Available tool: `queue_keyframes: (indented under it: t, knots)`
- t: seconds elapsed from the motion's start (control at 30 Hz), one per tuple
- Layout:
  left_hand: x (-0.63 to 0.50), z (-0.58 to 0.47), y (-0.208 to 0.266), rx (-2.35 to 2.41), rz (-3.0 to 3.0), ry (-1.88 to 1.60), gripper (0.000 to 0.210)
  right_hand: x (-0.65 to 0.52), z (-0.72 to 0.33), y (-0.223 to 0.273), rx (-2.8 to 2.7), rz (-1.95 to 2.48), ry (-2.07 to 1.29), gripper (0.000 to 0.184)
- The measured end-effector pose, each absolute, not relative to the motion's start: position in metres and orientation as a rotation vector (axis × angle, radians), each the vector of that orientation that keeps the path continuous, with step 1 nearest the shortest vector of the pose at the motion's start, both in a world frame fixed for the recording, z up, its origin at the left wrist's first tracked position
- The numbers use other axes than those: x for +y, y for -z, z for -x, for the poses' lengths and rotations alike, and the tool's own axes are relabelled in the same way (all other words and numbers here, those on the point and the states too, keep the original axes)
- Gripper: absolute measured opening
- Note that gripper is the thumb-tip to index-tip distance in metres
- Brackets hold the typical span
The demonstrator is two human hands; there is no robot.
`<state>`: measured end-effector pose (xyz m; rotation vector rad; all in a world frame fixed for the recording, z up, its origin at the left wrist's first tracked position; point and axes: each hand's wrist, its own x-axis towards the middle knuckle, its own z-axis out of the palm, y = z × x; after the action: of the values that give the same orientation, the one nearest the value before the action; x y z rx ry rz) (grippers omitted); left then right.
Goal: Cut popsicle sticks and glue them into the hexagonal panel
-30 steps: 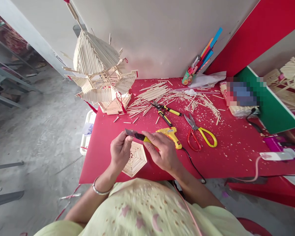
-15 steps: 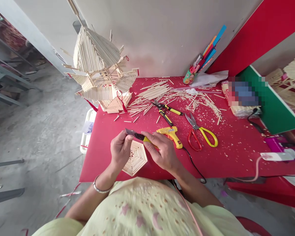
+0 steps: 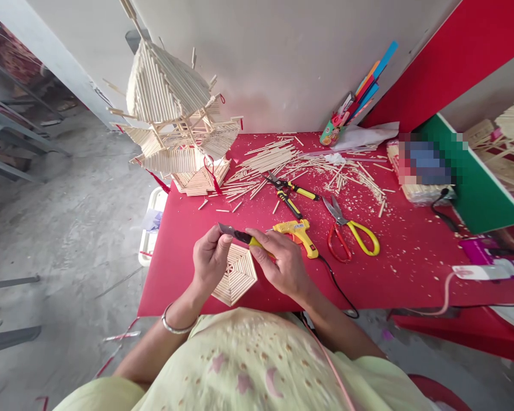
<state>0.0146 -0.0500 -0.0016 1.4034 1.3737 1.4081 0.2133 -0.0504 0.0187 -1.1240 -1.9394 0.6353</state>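
Note:
My right hand [image 3: 285, 265] is closed around the yellow-and-black handle of a utility knife [image 3: 242, 236]. The knife's blade points left, and my left hand [image 3: 212, 255] is closed at that end, thumb and fingers pinched at the blade. Whether anything small sits between those fingers is hidden. Below both hands, flat on the red table, lies a hexagonal panel of thin wooden sticks [image 3: 235, 279]. Just right of my right hand rests a yellow glue gun [image 3: 298, 231]. Beyond it are pliers [image 3: 286, 197] with black-and-yellow handles and scissors [image 3: 342, 220] with one red and one yellow handle.
A stick-built pagoda [image 3: 167, 97] stands at the table's back left. Loose wooden sticks [image 3: 269, 157] and crumbs spread along the back, near a cup of pens [image 3: 332, 132]. A green panel [image 3: 475, 177] and power strip [image 3: 480, 272] are at right. The glue gun's cord [image 3: 336, 285] crosses the front edge.
The camera view has shifted very slightly. Both hands keep the same hold on the utility knife, and the things on the table have not moved.

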Motion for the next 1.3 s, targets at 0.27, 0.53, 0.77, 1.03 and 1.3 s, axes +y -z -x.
queue_keyframes:
  t: [0.27,0.53,0.77,1.03,1.3]
  knots:
    - [-0.046,-0.030,-0.008,1.142,-1.135,-1.372,0.041,-0.051,-0.227,-0.021,-1.854,1.113,-0.886,0.039]
    - [-0.038,-0.033,-0.002,1.120,-1.009,-1.358,0.037,0.038,-0.234,-0.015,-2.436,1.500,-0.515,0.038]
    - [-0.040,-0.036,-0.009,1.003,-1.044,-1.245,0.033,0.073,-0.258,-0.015,-2.441,1.558,-0.221,0.042]
    - [-0.029,-0.065,-0.012,0.916,-0.981,-1.185,0.036,-0.030,-0.388,0.008,-1.895,2.686,-0.182,0.072]
    - [-0.034,-0.032,-0.021,1.032,-1.119,-1.409,0.030,-0.019,-0.422,0.011,-1.837,2.728,-0.179,0.082]
